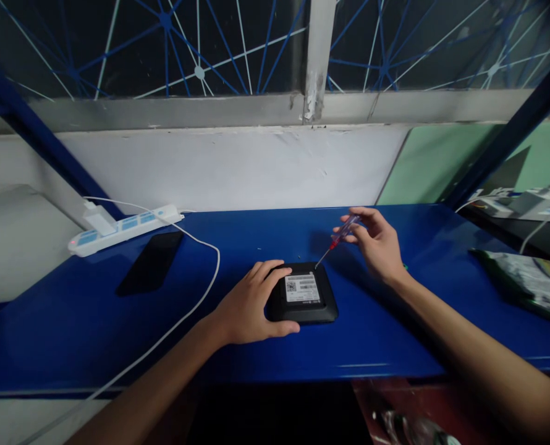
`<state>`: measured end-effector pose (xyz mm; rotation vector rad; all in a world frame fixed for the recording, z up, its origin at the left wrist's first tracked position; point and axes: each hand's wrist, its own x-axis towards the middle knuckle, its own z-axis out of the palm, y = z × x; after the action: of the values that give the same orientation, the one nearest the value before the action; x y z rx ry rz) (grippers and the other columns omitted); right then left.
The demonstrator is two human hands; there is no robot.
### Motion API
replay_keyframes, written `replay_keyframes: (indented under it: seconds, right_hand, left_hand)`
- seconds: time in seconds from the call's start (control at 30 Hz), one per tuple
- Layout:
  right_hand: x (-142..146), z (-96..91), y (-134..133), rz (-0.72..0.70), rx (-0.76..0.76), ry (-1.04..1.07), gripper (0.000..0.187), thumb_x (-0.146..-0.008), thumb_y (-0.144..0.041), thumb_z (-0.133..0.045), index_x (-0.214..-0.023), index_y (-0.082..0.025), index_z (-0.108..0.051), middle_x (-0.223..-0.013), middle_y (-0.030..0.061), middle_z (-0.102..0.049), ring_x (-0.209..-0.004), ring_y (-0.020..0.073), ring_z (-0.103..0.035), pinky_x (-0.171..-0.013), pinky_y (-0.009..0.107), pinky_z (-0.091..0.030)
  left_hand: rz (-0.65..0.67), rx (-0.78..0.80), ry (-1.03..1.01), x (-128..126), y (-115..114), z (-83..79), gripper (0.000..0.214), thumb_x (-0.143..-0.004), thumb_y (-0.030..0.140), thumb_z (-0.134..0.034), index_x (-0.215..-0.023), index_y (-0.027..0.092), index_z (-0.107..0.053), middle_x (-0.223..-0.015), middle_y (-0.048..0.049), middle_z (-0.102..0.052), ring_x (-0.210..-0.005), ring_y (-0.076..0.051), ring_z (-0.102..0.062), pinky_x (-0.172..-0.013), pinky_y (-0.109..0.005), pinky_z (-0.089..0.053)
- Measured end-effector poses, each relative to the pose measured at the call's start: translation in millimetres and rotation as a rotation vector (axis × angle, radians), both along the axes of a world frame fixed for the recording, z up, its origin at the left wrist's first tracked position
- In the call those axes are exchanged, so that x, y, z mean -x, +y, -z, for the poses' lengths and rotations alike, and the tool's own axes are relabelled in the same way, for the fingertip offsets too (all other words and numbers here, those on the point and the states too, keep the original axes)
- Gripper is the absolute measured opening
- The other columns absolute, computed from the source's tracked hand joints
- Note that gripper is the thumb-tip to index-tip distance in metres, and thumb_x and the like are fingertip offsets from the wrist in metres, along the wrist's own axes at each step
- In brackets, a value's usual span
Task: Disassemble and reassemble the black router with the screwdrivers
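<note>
A black, flat device (329, 303) with a white printed label (303, 288) lies on the blue table. My left hand (254, 303) grips its left side, fingers over the far edge and thumb along the near edge. In my right hand (372, 238) is a screwdriver (343, 233) with a clear purple handle and a red collar. Its shaft slants down to the left, and the tip meets the far right corner of the device. Whether a screw sits under the tip is too small to make out. Two tiny bits, perhaps screws, lie beyond the device.
On the left are a white power strip (131, 225) with a plugged-in charger (99, 219), a black phone (151, 262) and a white cable (182, 318) running across the table. A green packet (529, 281) lies on the right. The wall and window stand behind the blue table (238, 232).
</note>
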<state>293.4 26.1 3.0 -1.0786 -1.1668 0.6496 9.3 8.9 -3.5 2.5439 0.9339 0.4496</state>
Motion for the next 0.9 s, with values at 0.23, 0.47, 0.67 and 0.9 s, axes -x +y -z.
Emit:
replay_keyframes:
  seconds: [0.23,0.47,0.67,0.9]
  right_hand:
    - [1.8,-0.8,-1.6,-0.021,0.031,-0.011,0.024,-0.085,-0.031,-0.064,-0.108,-0.025,-0.059,-0.104,0.0056,-0.069,-0.082,0.019,-0.075,-0.071,0.034,-0.063]
    - [2.7,-1.4,-2.0,-0.026,0.022,0.027,0.025,-0.083,-0.032,-0.067,-0.106,-0.025,-0.06,-0.103,0.0054,-0.069,-0.081,0.0196,-0.075,-0.07,0.035,-0.064]
    - [4.1,-2.4,-2.5,-0.025,0.037,0.023,0.026,-0.084,-0.032,-0.067,-0.108,-0.025,-0.061,-0.103,0.005,-0.068,-0.082,0.0193,-0.075,-0.069,0.034,-0.063]
    - [6.6,-2.6,-3.4,-0.04,0.035,0.053,0.025,-0.083,-0.03,-0.069,-0.106,-0.025,-0.062,-0.102,0.0039,-0.069,-0.08,0.0177,-0.074,-0.068,0.033,-0.063]
  left_hand:
    - [0.01,0.005,0.012,-0.1,0.9,1.1,0.086,-0.071,0.058,-0.077,-0.141,0.024,-0.041,-0.151,-0.0165,-0.042,-0.135,-0.043,-0.042,-0.107,-0.065,-0.041]
    - [0.01,0.009,0.001,-0.3,0.3,0.7,0.085,-0.072,0.058,-0.076,-0.141,0.024,-0.042,-0.15,-0.0162,-0.042,-0.135,-0.043,-0.042,-0.108,-0.065,-0.04]
    - [0.015,0.005,-0.019,-0.3,-0.1,0.5,0.084,-0.072,0.057,-0.076,-0.141,0.025,-0.042,-0.15,-0.0166,-0.042,-0.134,-0.043,-0.043,-0.105,-0.066,-0.042]
    - [0.008,-0.005,-0.008,-1.1,-1.0,-0.9,0.084,-0.071,0.056,-0.078,-0.14,0.024,-0.043,-0.15,-0.0169,-0.043,-0.135,-0.042,-0.043,-0.108,-0.065,-0.04]
